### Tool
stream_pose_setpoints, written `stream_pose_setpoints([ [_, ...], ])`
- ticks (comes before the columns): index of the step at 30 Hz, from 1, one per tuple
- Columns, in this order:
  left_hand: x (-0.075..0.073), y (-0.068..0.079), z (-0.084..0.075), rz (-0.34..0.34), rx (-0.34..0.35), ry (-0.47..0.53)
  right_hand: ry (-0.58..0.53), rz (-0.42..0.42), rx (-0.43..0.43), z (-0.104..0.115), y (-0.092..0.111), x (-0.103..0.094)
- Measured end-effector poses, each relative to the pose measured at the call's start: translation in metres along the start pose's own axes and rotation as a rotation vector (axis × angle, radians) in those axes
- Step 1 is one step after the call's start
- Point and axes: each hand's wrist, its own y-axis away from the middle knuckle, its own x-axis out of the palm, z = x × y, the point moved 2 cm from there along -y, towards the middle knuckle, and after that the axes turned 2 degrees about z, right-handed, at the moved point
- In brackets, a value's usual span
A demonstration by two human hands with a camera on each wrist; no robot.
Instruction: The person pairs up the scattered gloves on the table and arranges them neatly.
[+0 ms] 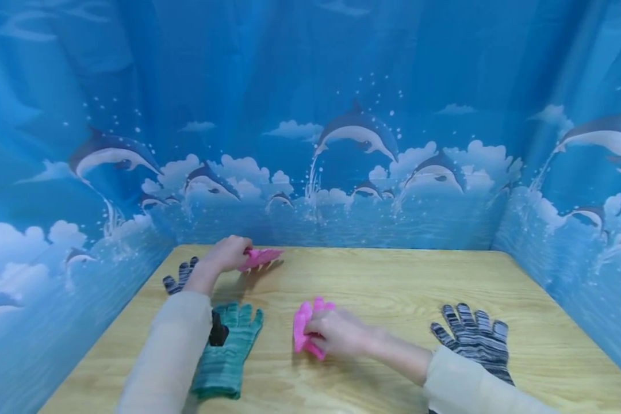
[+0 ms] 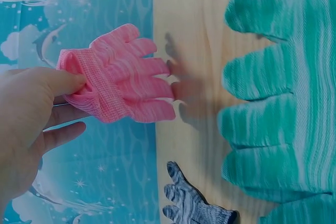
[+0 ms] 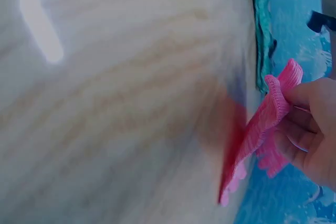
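Observation:
At the far left of the table, my left hand [image 1: 231, 253] pinches a pink knit glove [image 2: 123, 77] by its cuff, thumb inside the opening. The glove's fingers point away from the hand, over the wood, and cast a shadow. Near the table's middle, my right hand [image 1: 338, 332] holds a second pink glove [image 3: 262, 124] between thumb and fingers at the cuff edge. That glove hangs folded, its fingertips low over the tabletop. Below my left forearm lies a green striped glove [image 1: 227, 351], fingers pointing to the far edge.
A black-and-white striped glove [image 1: 476, 339] lies at the right, partly under my right sleeve. Another striped glove [image 2: 191, 200] lies at the far left, partly behind my left arm. The wooden table [image 1: 393, 276] is bordered by a blue dolphin-print curtain [image 1: 290, 75].

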Motion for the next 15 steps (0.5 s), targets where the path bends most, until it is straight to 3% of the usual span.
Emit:
stream_pose_setpoints([
  [5, -0.006, -0.002, -0.008, -0.015, 0.021, 0.018, 0.014, 0.057, -0.012, 0.007, 0.000, 0.013],
  [15, -0.015, -0.001, -0.019, -0.047, 0.036, 0.025, 0.161, 0.111, -0.002, 0.007, 0.006, 0.026],
])
